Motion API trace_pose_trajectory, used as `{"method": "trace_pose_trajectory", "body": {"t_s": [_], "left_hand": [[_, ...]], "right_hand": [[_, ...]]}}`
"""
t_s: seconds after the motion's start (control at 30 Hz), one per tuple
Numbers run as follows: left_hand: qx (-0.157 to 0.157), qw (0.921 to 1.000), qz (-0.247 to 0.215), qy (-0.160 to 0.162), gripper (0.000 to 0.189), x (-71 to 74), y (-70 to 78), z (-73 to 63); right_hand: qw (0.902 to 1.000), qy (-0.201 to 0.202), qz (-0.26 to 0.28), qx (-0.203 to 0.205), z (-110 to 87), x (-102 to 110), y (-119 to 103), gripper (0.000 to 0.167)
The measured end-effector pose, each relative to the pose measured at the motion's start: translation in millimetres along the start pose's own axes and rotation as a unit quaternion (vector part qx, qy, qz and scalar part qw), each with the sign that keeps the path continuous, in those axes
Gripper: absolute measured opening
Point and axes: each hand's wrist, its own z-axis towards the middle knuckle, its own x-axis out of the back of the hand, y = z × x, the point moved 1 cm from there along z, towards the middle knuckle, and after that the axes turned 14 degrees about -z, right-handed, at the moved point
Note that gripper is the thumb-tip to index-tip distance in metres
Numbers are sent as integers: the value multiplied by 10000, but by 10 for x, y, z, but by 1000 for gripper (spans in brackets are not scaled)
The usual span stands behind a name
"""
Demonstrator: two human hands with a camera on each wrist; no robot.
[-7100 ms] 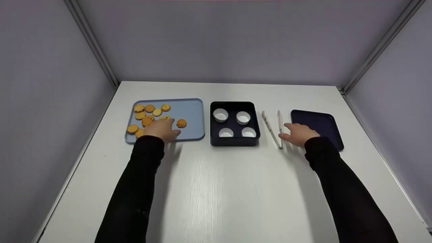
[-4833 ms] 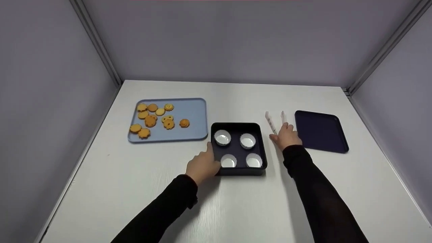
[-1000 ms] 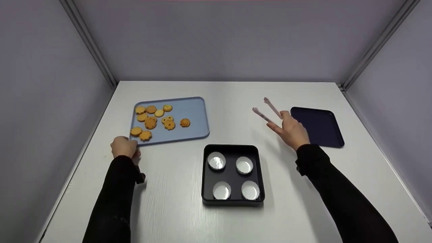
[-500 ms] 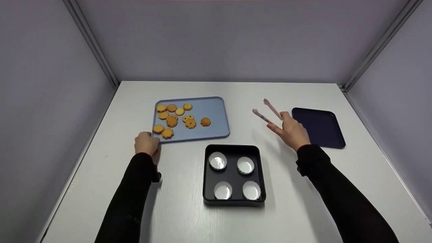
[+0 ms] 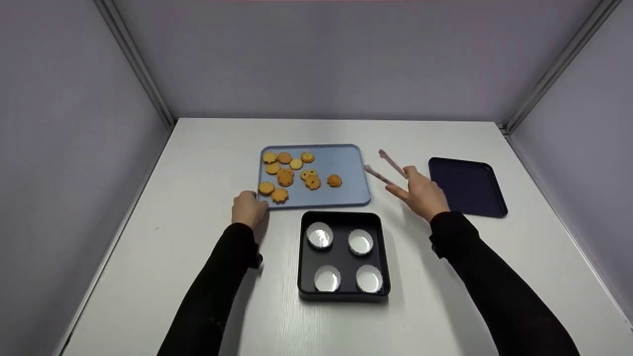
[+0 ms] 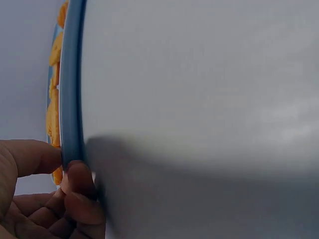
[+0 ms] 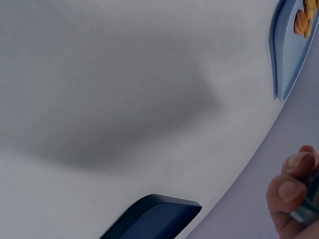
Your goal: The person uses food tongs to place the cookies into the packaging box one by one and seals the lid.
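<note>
My left hand (image 5: 248, 209) grips the near left corner of a light blue tray (image 5: 346, 193). In the left wrist view, the thumb and fingers (image 6: 82, 179) pinch the tray's rim (image 6: 72, 84) between them. Several cookies (image 5: 285, 177) lie on the tray, mostly on its left half. My right hand (image 5: 423, 195) holds tongs (image 5: 393, 163) in the air, their two arms spread apart toward the tray's right edge. The right wrist view shows only part of the right hand (image 7: 291, 191) at the edge. A black square box (image 5: 341, 257) with several white paper cups (image 5: 320, 235) stands in front of the tray.
A dark navy tray or lid (image 5: 467, 188) lies on the right of the white table (image 5: 163, 257), beyond the right hand. Grey panels wall in the table at the back and both sides. The box sits just in front of the blue tray's near edge.
My left hand has slid the blue tray with its cookies to the right. Earlier, the right hand picked up the tongs and the black box came nearer. The right hand has shifted slightly left.
</note>
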Motion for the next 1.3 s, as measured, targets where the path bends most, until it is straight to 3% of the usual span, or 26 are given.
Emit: {"method": "trace_pose_trajectory", "body": {"t_s": [0.37,0.53,0.7,0.9,1.1,1.3], "left_hand": [[-50,9996,-41,-290,46,-369,195,-68],[-201,9990,-73,-388,42,-466,249,-110],[-403,9984,-59,-402,44,-467,262,-173],[-555,9974,-84,-455,53,-393,313,-386],[-488,9936,-335,-963,53,-413,342,-672],[-614,9891,-484,-1245,43,-465,341,-810]], "right_hand": [[9984,-549,-89,64,40,-93,-87,66],[9974,-705,-147,42,48,-128,-93,66],[9954,-916,-265,6,64,-141,-102,68],[9924,-1166,-400,-40,73,-150,-112,70],[9897,-1347,-456,-167,89,-182,-116,70],[9883,-1404,-567,-175,89,-200,-123,71]]}}
